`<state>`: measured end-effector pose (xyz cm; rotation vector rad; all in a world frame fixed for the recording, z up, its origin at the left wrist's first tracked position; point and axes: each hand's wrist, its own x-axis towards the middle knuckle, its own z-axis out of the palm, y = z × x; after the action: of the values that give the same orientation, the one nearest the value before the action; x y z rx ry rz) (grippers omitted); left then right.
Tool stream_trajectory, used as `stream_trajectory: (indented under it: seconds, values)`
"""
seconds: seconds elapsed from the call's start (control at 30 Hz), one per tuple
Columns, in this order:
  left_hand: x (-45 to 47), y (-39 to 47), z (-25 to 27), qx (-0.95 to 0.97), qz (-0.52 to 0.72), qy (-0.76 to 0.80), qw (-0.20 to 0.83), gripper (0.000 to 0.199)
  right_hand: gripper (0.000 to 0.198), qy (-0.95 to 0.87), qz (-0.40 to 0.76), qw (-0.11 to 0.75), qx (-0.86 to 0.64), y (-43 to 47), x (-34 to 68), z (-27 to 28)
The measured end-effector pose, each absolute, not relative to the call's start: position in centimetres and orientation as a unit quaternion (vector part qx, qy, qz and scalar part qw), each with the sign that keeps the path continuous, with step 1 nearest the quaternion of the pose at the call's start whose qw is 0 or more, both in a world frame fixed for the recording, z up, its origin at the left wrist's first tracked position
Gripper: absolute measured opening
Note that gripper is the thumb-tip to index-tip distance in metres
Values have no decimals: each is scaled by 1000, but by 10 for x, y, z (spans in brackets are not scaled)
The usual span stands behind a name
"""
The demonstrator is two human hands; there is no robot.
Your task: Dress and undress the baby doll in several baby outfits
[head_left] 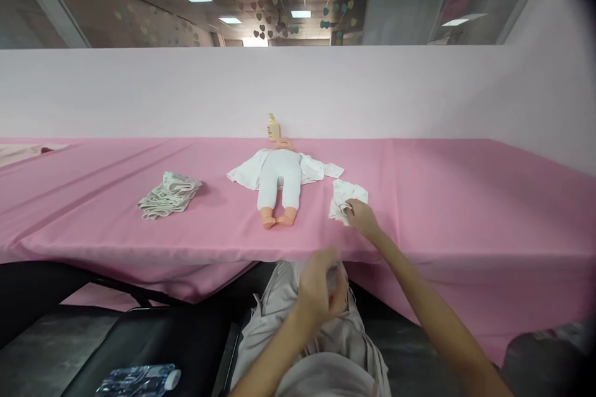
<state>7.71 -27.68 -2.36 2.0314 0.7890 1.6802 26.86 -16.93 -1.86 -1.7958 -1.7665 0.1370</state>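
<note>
A baby doll (pixel 279 183) in white clothes lies on its back on the pink tablecloth (pixel 442 198), feet toward me. My right hand (pixel 361 217) reaches out and grips a small crumpled white cloth (pixel 344 197) just right of the doll. My left hand (pixel 321 290) hovers blurred below the table's front edge, over my lap, fingers curled; whether it holds anything I cannot tell.
A folded stack of pale cloths (pixel 170 194) lies left of the doll. A small yellowish bottle (pixel 273 128) stands behind the doll's head against the white partition (pixel 186 90). A black seat (pixel 153 335) with a packet (pixel 139 379) sits at lower left.
</note>
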Motion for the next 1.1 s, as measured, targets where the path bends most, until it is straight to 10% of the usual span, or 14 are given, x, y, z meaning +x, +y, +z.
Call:
stream_trajectory:
  seconds: [0.33,0.7,1.1]
  values:
    - [54,-251,18,701,515,310,385,24,30,-613,404,537,-414,-278,204,67]
    - [-35,-308,134,863,459,137,161,22,33,-765,163,515,-350,-356,247,138]
    - [-22,-46,92,727,517,449,42,27,30,-697,169,434,-545,-68,234,130]
